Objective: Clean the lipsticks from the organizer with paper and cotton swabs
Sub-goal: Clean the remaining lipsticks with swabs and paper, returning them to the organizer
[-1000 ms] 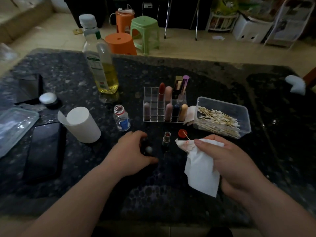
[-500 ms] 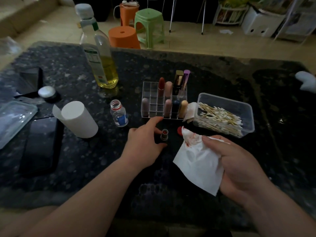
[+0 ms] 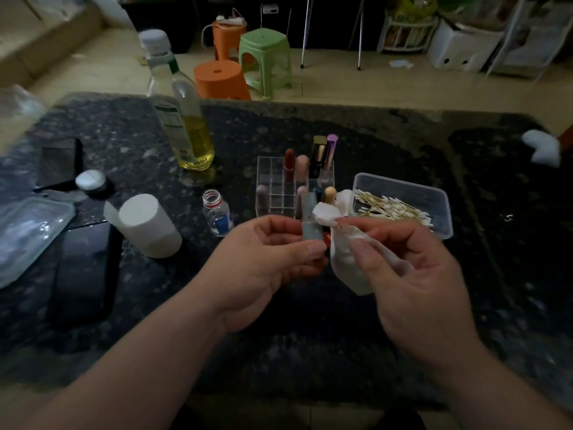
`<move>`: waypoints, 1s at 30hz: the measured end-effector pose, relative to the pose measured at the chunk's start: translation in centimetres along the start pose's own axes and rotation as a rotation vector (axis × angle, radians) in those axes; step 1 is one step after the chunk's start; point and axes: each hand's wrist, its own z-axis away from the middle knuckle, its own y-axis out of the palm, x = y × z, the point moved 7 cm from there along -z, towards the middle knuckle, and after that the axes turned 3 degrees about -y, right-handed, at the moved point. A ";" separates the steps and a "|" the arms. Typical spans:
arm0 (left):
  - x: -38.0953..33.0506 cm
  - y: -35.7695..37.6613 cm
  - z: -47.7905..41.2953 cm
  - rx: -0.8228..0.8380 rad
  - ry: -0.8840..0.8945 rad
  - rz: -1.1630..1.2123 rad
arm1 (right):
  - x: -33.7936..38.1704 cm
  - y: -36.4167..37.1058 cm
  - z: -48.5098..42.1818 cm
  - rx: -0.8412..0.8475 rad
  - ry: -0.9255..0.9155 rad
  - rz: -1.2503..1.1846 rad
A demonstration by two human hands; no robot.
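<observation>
The table (image 3: 372, 144), a dark speckled slab, carries all items. A tall oil bottle (image 3: 183, 119), partly filled with yellow liquid, stands at the far left of centre. A dark phone (image 3: 83, 268) lies flat at the near left, with a white paper roll (image 3: 148, 225) just beside it on the right. A clear box (image 3: 434, 193) of cotton swabs (image 3: 390, 207) sits right of centre. The clear organizer (image 3: 273, 181) stands just beside the box on its left and holds several upright lipsticks (image 3: 290, 162) in its back and front rows. Both hands are raised in front of the organizer. The left hand (image 3: 263, 268) grips one lipstick (image 3: 310, 226) upright: the thumb presses its near side and the curled fingers (image 3: 279, 223) close on its far side. The tube is pale and motion-blurred, and a red area shows at its right edge. The right hand (image 3: 418, 290) pinches a white paper (image 3: 344, 259) between thumb and forefinger. The bunched upper end of the paper touches the top of the lipstick, and the rest hangs between the two hands. A small clear bottle (image 3: 217, 215) with a blue label and a red ring at the neck stands between the roll and the organizer.
</observation>
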 end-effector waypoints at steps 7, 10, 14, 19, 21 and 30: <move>0.0 0.8 3.1 0.137 0.065 0.004 | 0.8 1.5 1.6 0.056 0.155 -0.294; 0.1 0.9 4.5 0.148 0.076 -0.059 | -0.1 1.6 2.2 -0.048 0.389 -0.505; -0.1 0.9 6.1 0.168 0.124 -0.206 | 0.2 2.2 3.0 0.023 0.419 -0.400; -0.4 0.7 7.9 0.197 0.143 -0.229 | 0.6 3.3 3.9 0.219 0.514 -0.420; -0.5 0.7 8.6 0.229 0.122 -0.204 | 1.1 3.9 4.2 0.340 0.510 -0.459; -0.3 0.8 11.0 0.430 -0.024 -0.185 | 2.9 4.5 4.8 0.466 0.447 -0.444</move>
